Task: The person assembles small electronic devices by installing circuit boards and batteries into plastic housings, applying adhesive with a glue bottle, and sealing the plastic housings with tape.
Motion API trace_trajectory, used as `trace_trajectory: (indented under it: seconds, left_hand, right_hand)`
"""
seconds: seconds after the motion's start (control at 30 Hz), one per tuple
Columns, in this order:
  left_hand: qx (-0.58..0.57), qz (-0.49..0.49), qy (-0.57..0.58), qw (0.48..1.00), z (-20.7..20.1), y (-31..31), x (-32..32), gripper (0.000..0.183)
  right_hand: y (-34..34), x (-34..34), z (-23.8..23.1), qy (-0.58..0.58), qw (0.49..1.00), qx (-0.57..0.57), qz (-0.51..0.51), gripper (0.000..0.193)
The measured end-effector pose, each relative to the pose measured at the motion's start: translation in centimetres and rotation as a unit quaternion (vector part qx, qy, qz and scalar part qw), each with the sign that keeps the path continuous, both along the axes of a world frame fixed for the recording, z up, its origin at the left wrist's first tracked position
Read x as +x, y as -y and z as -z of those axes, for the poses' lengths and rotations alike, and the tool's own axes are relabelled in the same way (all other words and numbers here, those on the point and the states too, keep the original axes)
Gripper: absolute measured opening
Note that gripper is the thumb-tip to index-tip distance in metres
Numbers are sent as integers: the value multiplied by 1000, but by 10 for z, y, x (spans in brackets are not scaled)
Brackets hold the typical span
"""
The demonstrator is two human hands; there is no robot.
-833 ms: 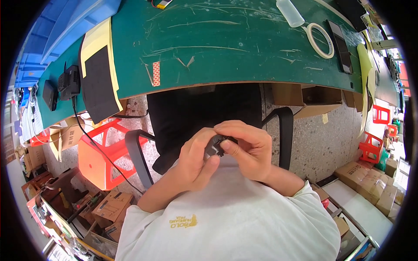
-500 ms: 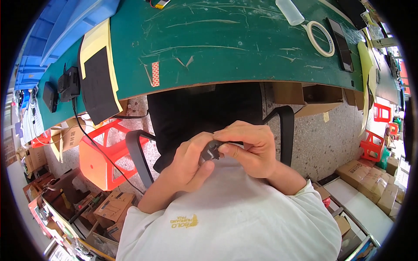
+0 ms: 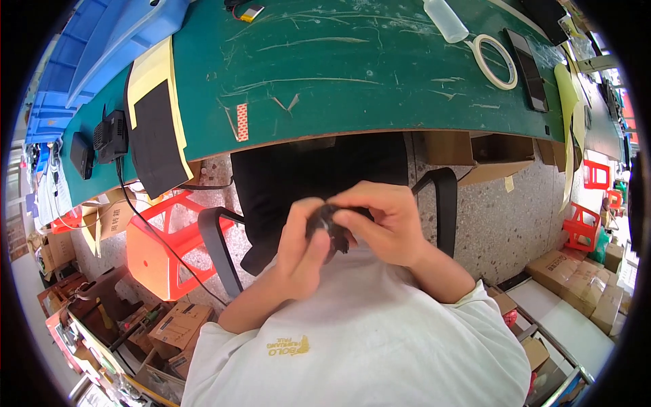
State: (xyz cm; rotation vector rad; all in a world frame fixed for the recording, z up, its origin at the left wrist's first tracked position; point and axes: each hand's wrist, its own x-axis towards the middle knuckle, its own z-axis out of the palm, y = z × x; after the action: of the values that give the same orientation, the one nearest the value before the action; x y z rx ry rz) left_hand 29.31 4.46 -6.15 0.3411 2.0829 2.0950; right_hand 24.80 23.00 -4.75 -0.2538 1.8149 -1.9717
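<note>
Both hands meet in front of my chest around a small dark part (image 3: 330, 227), black or dark grey, whose kind I cannot make out. My left hand (image 3: 302, 247) wraps it from the left, thumb along its near side. From the right, the thumb and forefinger of my right hand (image 3: 383, 220) pinch its upper edge. Fingers cover much of the part, and its surface is smeared by motion.
Ahead is a green worktable (image 3: 319, 74) bearing a tape roll (image 3: 494, 62), a clear bottle (image 3: 445, 21), a phone (image 3: 525, 68), black and yellow sheets (image 3: 159, 129) and a blue bin (image 3: 122, 47). Below stand a black chair (image 3: 312, 169), a red stool (image 3: 163, 254) and cardboard boxes (image 3: 180, 329).
The dark part has turned in my fingers and shows a different side. My left hand has tipped more upright, and the right hand has shifted slightly left and up.
</note>
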Motion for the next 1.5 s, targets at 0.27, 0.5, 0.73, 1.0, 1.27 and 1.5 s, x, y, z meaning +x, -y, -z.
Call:
trace_trajectory:
  seconds: [0.27, 0.5, 0.73, 1.0, 1.27, 1.5]
  left_hand:
    - [390, -61, 223, 891, -3, -11, -22, 54]
    - [465, -24, 187, 865, -17, -7, -32, 67]
    - [416, -69, 62, 905, -68, 0, -95, 48]
    - [468, -45, 122, 874, -49, 3, -171, 55]
    - [530, -25, 125, 839, -39, 2, -163, 60]
    - [533, -28, 105, 839, -34, 2, -164, 61]
  right_hand:
    - [-19, -17, -3, -424, 882, 118, 167, 19]
    - [-77, -92, -52, -512, 693, 311, 400, 23]
    - [-59, -184, -92, -370, 600, 681, 199, 50]
    - [-52, -201, -99, -298, 840, 445, 90, 55]
    - [-21, -203, -106, -461, 837, 278, 99, 55]
    - [10, -225, -130, -596, 645, 463, 115, 56]
